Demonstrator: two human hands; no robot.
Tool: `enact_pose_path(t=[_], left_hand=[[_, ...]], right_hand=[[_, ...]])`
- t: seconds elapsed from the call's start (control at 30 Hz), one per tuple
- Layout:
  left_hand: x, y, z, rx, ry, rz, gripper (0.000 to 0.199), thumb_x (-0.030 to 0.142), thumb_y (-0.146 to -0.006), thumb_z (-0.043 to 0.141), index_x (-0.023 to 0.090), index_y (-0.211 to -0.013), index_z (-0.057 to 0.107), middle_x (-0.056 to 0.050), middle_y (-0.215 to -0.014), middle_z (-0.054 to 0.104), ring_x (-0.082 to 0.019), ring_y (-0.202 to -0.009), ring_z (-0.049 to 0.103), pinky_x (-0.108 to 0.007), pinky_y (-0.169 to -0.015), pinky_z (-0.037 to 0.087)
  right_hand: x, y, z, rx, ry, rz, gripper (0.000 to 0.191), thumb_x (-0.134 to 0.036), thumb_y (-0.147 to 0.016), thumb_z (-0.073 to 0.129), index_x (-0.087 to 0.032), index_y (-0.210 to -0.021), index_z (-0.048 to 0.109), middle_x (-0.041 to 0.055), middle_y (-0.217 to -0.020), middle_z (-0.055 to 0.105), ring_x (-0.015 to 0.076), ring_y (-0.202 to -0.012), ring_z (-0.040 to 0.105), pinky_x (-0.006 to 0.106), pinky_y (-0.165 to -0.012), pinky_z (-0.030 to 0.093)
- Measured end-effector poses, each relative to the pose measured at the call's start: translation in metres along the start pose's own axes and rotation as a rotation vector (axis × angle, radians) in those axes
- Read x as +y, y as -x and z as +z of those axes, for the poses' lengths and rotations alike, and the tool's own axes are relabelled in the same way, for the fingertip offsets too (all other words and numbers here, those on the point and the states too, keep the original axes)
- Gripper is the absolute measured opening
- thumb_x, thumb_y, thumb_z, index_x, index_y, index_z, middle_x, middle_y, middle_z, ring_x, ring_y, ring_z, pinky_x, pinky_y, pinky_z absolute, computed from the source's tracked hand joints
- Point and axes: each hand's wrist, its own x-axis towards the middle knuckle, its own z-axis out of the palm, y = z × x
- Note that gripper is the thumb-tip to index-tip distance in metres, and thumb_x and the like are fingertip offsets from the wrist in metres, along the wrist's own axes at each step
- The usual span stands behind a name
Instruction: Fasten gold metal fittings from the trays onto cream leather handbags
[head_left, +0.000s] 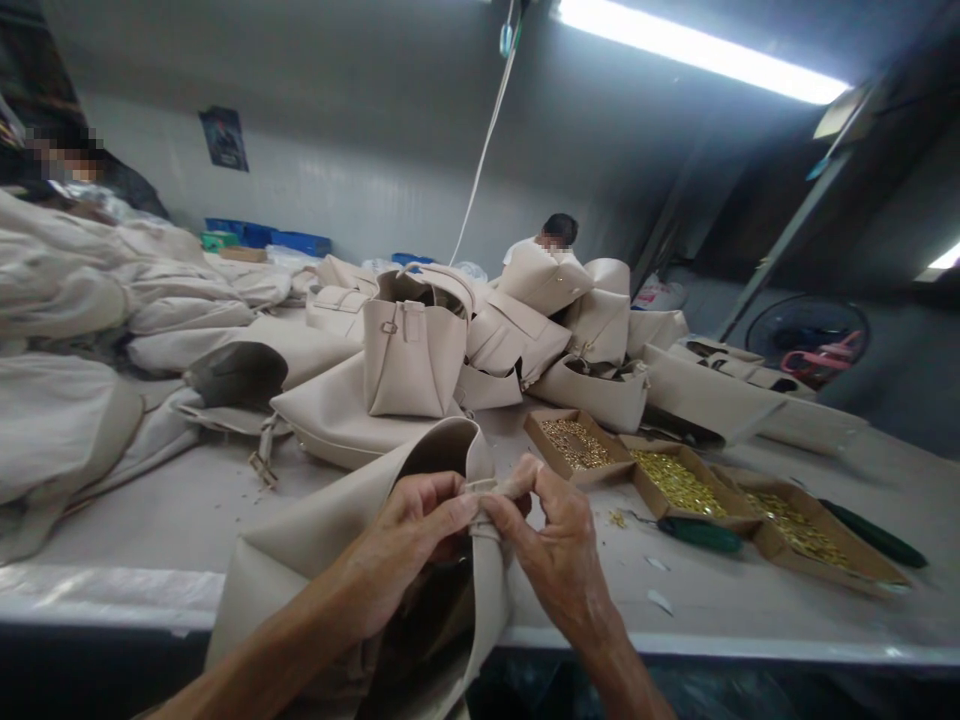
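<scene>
A beige handbag (277,560) lies tilted at the table's front edge, its dark inside showing. My left hand (420,520) pinches a strap at the bag's rim between thumb and fingers. Right beside it, my right hand (551,530) is closed on the same beige strap (484,495), thumb and forefinger meeting close to the left thumb. The fingertips partly hide the strap, and any small fitting between them cannot be made out.
Boxes of small gold fittings (679,480) stand on the right, with green-handled tools (701,535) beside them. Beige bags (416,360) are piled behind; pale wrapped bags (60,430) fill the left. A person (555,235) sits behind the pile, another person (127,185) far left.
</scene>
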Motion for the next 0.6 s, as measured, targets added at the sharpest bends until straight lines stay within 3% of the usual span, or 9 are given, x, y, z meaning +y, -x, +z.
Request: enact_pose_path(t=[0.13,0.3,0.4,0.6], left_hand=[[-0.002,0.0,0.0,-0.028,-0.039,0.003,0.035,0.046,-0.075,0.069,0.015,-0.075,0.054,0.002,-0.068,0.049,-0.011,-0.062,0.052,-0.021,-0.058,0.039],[-0.001,0.0,0.001,-0.026,-0.032,0.006,0.034,0.045,-0.076,0.069,0.015,-0.078,0.056,0.001,-0.068,0.049,-0.011,-0.062,0.052,-0.02,-0.059,0.04],[-0.002,-0.001,0.0,-0.029,-0.027,0.01,0.033,0.045,-0.076,0.069,0.015,-0.078,0.057,0.001,-0.068,0.05,-0.011,-0.063,0.053,-0.02,-0.058,0.04],[-0.005,0.0,-0.001,-0.017,-0.024,0.028,0.032,0.043,-0.076,0.07,0.014,-0.076,0.056,0.001,-0.069,0.052,-0.008,-0.06,0.048,-0.018,-0.056,0.038]], right_hand=[[-0.002,0.009,0.005,0.091,0.036,-0.032,0.011,-0.023,-0.087,0.06,-0.018,-0.078,0.055,-0.0011,-0.07,0.055,0.0108,-0.061,0.047,0.023,-0.057,0.04],[0.005,0.005,-0.005,-0.006,0.11,-0.152,0.023,-0.028,-0.088,0.06,-0.019,-0.07,0.05,-0.0015,-0.064,0.055,0.0118,-0.061,0.049,0.024,-0.057,0.038],[0.004,0.004,-0.003,-0.013,0.159,-0.082,0.028,-0.034,-0.088,0.06,-0.02,-0.067,0.049,-0.0008,-0.063,0.056,0.012,-0.059,0.051,0.024,-0.054,0.037],[-0.005,0.014,0.014,0.167,0.15,0.098,0.031,-0.035,-0.087,0.061,-0.019,-0.064,0.048,-0.0022,-0.057,0.054,0.0104,-0.051,0.05,0.022,-0.05,0.036]])
